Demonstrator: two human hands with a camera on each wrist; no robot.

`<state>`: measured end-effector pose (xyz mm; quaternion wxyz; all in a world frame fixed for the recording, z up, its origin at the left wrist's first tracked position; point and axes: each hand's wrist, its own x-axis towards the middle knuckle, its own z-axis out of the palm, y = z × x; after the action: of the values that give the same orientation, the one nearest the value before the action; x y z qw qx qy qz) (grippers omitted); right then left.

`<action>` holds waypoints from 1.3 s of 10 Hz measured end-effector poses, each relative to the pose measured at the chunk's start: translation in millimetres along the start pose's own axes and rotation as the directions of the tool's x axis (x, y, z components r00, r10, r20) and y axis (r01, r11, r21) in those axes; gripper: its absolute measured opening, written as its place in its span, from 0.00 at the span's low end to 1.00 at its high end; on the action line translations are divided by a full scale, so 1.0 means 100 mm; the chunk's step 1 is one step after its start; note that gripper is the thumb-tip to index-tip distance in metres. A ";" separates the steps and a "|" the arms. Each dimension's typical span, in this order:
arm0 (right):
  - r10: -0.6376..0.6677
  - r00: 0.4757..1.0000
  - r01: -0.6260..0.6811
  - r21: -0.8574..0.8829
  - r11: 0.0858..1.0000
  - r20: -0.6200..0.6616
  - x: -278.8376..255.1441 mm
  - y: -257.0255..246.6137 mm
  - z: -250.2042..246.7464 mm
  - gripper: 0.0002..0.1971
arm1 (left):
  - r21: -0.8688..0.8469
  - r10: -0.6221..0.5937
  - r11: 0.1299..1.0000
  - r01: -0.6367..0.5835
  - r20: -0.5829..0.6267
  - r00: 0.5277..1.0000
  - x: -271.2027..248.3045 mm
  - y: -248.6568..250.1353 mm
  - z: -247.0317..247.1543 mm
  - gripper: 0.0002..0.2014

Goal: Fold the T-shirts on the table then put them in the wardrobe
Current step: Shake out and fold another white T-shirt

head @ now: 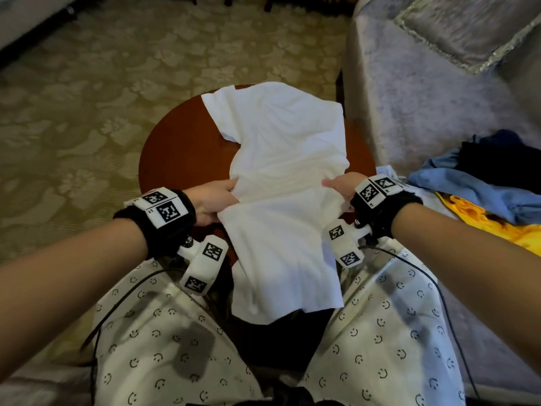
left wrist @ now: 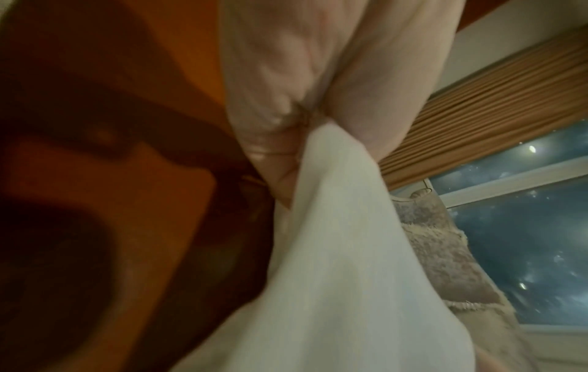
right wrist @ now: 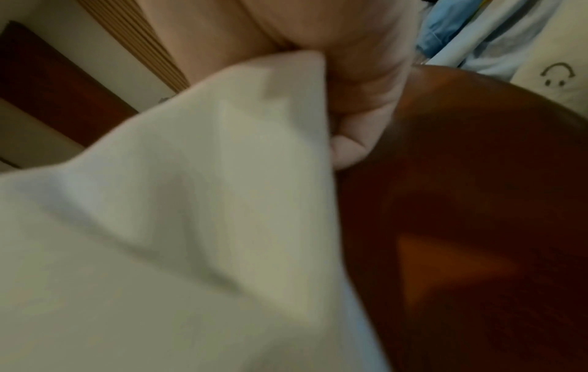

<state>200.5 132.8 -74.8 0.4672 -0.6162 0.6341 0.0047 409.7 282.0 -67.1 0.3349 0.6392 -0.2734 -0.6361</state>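
White cotton T-shirt (head: pixel 281 159): spread over round reddish-brown wooden table (head: pixel 175 148), hem hanging toward lap | left hand (head: pixel 212 202): pinches its left edge | right hand (head: pixel 341 186): pinches its right edge | heap of blue, yellow, dark clothes (head: pixel 483 189): right, beside table

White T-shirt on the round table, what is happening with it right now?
A seated person is folding the white T-shirt on the round wooden table. The left hand and the right hand each pinch one side of it, and its lower part hangs off the table's near edge. More clothes lie in a pile to the right.
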 end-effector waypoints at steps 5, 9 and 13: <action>0.225 0.930 -0.287 0.191 0.939 0.291 -0.36 0.23 0.06 0.13 | 0.007 -0.207 0.978 0.209 -0.119 0.971 -0.20 -0.21 0.10 0.11; 0.039 0.999 -0.038 -0.029 0.999 0.023 -0.49 0.30 -0.04 0.09 | 0.371 -0.180 0.890 0.263 -0.243 0.953 -0.36 -0.14 0.15 0.04; -0.070 0.997 0.068 -0.088 0.994 -0.022 -0.30 0.37 -0.06 0.04 | 0.250 -0.138 0.948 0.195 -0.229 0.964 -0.31 -0.19 0.26 0.09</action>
<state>162.2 161.3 -74.3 0.4317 -0.6575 0.6175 0.0083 380.6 315.7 -61.2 0.2162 0.7630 -0.2657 -0.5481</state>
